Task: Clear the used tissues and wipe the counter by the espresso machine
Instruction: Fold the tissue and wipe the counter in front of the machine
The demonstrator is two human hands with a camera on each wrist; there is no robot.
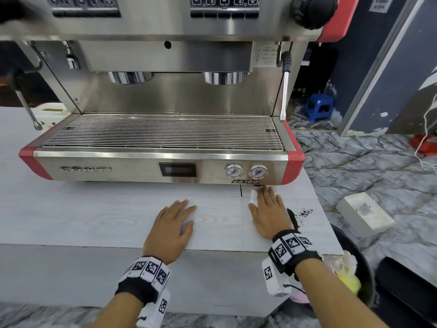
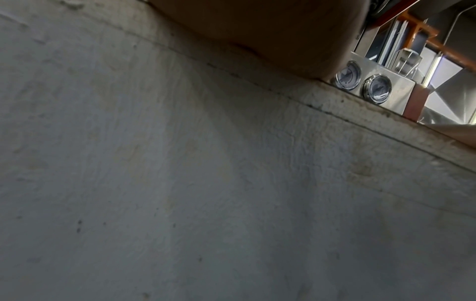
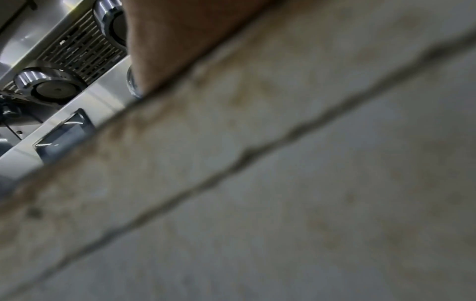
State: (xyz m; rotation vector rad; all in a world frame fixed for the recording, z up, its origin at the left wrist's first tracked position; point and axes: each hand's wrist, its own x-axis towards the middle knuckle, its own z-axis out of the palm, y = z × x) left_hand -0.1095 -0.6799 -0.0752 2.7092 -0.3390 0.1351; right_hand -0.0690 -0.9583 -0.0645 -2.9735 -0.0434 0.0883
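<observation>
The right hand [image 1: 268, 213] lies flat on the pale wood-grain counter [image 1: 94, 216], fingers straight and close together, pressing a folded white tissue [image 1: 253, 197] whose edge shows at the left of the fingertips, just in front of the steel, red-cornered espresso machine [image 1: 163, 147]. The left hand [image 1: 172, 229] also lies flat, fingers straight and slightly spread, holding nothing; it seems only to steady the person. Both wrist views are pressed close to the counter and show little beyond its surface and part of the machine's front.

Just right of the right wrist a dark smear and scatter of coffee grounds [image 1: 299, 215] sits on the counter, so the wiping looks underway but unfinished. No loose crumpled tissues show on the counter. At the near right, below the counter edge, a round black bin [image 1: 365, 263] holds pale and yellow crumpled waste, which suggests the used tissues have largely gone in already. A white tissue box [image 1: 365, 215] rests on the marbled surface to the right. Judging from this, what is left is sweeping up the grounds and dropping the wiping tissue in the bin.
</observation>
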